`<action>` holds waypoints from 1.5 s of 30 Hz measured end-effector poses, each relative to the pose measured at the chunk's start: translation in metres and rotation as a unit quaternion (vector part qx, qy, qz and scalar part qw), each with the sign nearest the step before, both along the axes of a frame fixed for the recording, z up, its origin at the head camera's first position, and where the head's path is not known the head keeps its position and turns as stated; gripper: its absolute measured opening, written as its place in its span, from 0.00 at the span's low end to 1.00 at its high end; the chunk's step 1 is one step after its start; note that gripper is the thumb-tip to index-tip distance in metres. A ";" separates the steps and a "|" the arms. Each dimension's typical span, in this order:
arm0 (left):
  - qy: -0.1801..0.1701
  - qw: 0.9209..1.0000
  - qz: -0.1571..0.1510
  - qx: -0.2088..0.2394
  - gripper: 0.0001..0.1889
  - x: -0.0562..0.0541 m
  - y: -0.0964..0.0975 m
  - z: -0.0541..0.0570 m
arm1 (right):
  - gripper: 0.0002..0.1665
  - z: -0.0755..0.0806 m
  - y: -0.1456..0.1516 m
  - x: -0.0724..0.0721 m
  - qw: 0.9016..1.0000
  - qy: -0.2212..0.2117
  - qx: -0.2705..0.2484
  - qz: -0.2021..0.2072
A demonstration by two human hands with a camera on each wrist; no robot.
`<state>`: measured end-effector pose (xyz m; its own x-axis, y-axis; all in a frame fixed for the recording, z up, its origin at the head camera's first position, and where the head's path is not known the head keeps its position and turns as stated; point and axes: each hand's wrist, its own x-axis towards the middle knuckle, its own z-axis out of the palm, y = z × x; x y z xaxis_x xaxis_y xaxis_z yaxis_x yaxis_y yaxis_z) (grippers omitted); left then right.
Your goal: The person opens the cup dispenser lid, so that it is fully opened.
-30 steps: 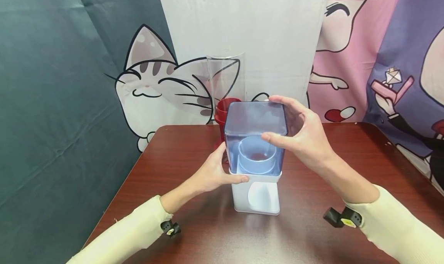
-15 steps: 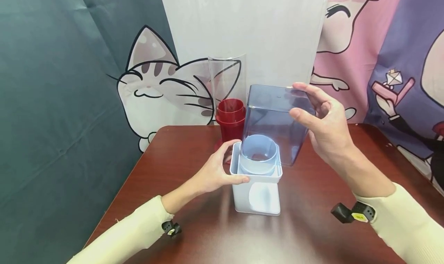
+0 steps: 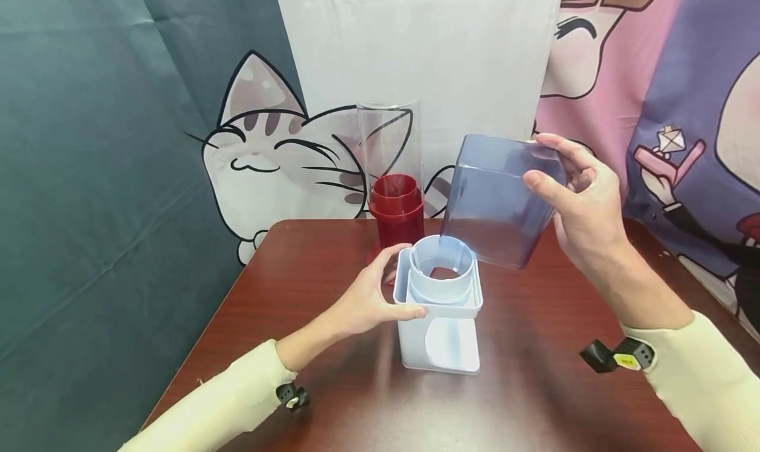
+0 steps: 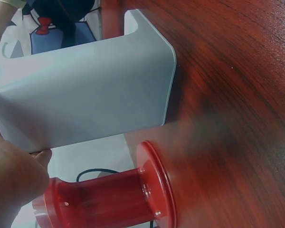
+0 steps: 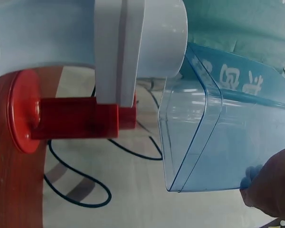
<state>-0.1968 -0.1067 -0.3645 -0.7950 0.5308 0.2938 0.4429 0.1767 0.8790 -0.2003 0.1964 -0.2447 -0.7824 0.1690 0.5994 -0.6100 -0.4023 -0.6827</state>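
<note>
A white dispenser base (image 3: pixel 436 336) stands upright on the table, with a pale round collar (image 3: pixel 442 284) rising from its square top rim. My left hand (image 3: pixel 362 300) grips that rim on its left side, thumb along the front. In the left wrist view the same base (image 4: pixel 90 90) shows its smooth side wall. Up and to the right, my right hand (image 3: pixel 584 201) holds a clear blue square container (image 3: pixel 501 204) by its closed end, tilted and apart from the base. In the right wrist view the container's (image 5: pixel 190 123) open edge faces the collar.
Behind the base stands a red stand (image 3: pixel 400 224) bearing a tall clear cylinder (image 3: pixel 388 135). The reddish-brown table (image 3: pixel 303 254) extends to both sides. Printed cartoon cloth (image 3: pixel 475 56) hangs just past its back edge.
The right hand has lifted the blue container off the white base and carried it up to the right, uncovering the collar. The left hand keeps its grip on the rim.
</note>
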 end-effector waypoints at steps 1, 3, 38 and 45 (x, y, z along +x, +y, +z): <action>0.000 1.000 -0.001 0.001 0.48 0.000 0.000 0.000 | 0.29 -0.001 0.002 -0.001 1.000 -0.003 -0.005 0.002; -0.001 1.000 0.002 0.002 0.48 0.001 0.000 -0.001 | 0.28 -0.002 0.005 -0.002 1.000 -0.008 -0.013 0.001; 0.085 0.980 0.176 0.019 0.45 -0.037 -0.119 0.046 | 0.42 -0.086 0.015 -0.079 0.952 -0.123 0.213 -0.183; 0.074 0.970 0.232 0.007 0.45 -0.053 -0.151 0.050 | 0.44 -0.108 0.018 -0.094 0.937 -0.150 0.233 -0.212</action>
<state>-0.2494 -0.2579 -0.3147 -0.8959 0.1217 0.4272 0.4401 0.3746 0.8161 -0.2941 0.2144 -0.3529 -0.8491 0.2777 0.4493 -0.4002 0.2168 -0.8904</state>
